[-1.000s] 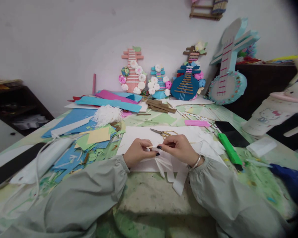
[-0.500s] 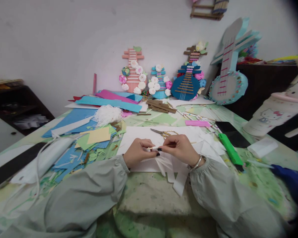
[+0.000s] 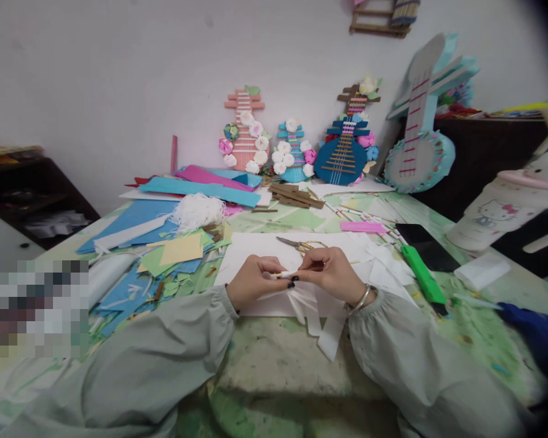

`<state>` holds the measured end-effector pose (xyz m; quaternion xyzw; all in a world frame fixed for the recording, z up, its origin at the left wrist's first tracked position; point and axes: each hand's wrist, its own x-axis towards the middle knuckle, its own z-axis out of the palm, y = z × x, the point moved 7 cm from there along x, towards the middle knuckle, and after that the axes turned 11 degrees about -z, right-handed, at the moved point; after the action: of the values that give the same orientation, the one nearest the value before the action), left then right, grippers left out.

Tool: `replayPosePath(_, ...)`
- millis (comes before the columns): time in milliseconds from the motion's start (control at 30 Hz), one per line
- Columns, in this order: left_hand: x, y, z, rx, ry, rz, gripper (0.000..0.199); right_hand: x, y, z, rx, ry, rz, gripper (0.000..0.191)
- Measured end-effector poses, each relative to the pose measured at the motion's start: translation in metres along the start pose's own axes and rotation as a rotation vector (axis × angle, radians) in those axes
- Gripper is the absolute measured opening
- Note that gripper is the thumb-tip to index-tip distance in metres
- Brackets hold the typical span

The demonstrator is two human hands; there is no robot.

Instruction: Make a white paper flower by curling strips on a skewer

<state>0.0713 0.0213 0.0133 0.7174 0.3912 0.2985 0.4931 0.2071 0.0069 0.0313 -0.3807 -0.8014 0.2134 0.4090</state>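
Between my hands is a thin pale stick [image 3: 281, 275] with white paper around part of it. My left hand [image 3: 257, 280] pinches its left part with thumb and fingers. From the right, my right hand [image 3: 329, 274] grips the same stick, its fingertips almost meeting the left ones. White paper strips [image 3: 329, 334] lie below the hands and hang over the near edge of a white sheet [image 3: 246, 243]. Gold-handled scissors [image 3: 292, 242] rest on that sheet, just behind my right hand.
Left are paper scraps [image 3: 178, 250] and white string [image 3: 198, 212]. Behind stand decorated paper instruments [image 3: 342, 159]. On the right lie a green cutter [image 3: 422, 274], a black phone [image 3: 427, 246] and a white cup [image 3: 495, 210].
The fingertips have shifted slightly around the stick, and the white paper on it looks a little different. Blurred blocks now cover the phone area at the left edge.
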Motion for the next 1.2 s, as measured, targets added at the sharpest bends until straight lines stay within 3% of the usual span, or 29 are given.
replayPosePath(367,-0.002,0.005,0.0,-0.033,0.002,0.062,0.022,0.001,-0.003,-0.002,0.068,0.04,0.0,0.035)
replayPosePath(567,-0.002,0.003,-0.002,-0.057,0.04,0.038,0.029,0.002,-0.009,-0.004,-0.046,0.041,-0.062,0.035)
replayPosePath(800,-0.001,0.004,-0.008,-0.053,0.075,0.053,0.035,0.003,-0.015,0.001,-0.267,-0.088,-0.144,0.033)
replayPosePath(1000,0.0,0.004,-0.011,-0.032,0.093,0.103,0.029,0.002,-0.011,0.014,-0.173,-0.294,-0.1,0.036)
replayPosePath(1200,-0.003,0.008,-0.007,0.075,0.075,0.213,0.016,0.001,0.0,0.013,-0.18,-0.24,-0.031,0.05)
